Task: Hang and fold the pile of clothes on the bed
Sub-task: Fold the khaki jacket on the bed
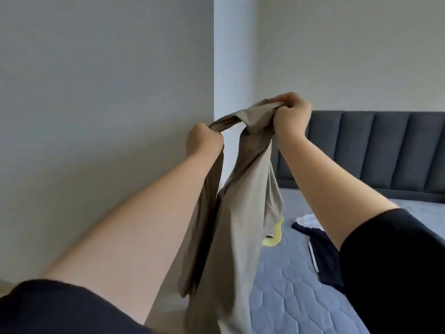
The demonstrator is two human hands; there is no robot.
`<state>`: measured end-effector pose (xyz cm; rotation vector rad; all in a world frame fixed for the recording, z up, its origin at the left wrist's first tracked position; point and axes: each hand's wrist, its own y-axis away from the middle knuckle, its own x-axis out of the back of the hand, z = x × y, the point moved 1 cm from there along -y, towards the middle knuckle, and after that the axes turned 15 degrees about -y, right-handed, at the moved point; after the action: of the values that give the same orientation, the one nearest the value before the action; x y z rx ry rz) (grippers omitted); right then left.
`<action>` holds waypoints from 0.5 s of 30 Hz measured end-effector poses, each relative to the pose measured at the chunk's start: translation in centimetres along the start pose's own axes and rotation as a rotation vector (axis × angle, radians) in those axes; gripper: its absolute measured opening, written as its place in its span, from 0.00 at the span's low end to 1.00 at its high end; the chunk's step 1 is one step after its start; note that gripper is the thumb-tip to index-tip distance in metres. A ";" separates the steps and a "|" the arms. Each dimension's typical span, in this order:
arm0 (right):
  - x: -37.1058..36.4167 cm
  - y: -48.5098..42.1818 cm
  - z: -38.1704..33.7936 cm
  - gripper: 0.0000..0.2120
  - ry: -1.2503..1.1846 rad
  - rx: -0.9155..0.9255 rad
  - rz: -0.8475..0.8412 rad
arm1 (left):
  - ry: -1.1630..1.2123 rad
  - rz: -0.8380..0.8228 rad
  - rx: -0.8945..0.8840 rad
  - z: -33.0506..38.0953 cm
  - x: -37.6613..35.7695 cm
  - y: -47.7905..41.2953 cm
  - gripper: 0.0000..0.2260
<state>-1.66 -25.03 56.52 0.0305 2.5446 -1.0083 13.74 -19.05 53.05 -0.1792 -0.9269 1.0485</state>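
A khaki-grey shirt [245, 213] hangs in the air in front of me, held up high by both hands. My left hand [203, 141] grips one bunched top edge of it. My right hand [292, 114] grips the other top edge, a little higher and to the right. The cloth drops down between my arms, and a yellow-green print shows at its right side. On the bed [289, 285] behind it lies a dark navy garment [325, 256] with a white stripe, beside a bit of white cloth [309, 219].
A grey wall fills the left half of the view, with a lighter corner column [234, 56] behind the shirt. A dark padded headboard [385, 150] runs along the far side of the quilted mattress. My black sleeves fill the lower corners.
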 end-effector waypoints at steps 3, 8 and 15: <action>-2.1 -4.2 -3.1 0.15 0.242 0.159 -0.070 | 0.146 0.145 -0.057 2.5 4.2 -2.6 0.06; -4.6 -6.3 -4.0 0.14 0.344 -0.084 -0.266 | -0.196 -0.217 -0.141 1.9 5.8 -4.7 0.07; -6.6 -5.2 -4.6 0.15 -0.551 -0.620 -0.414 | 0.878 -0.697 -0.056 1.4 5.8 -5.7 0.15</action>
<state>1.97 -25.01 65.40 -0.8479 2.2541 -0.2423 17.50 -17.76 60.22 -0.3017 -0.1685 0.2225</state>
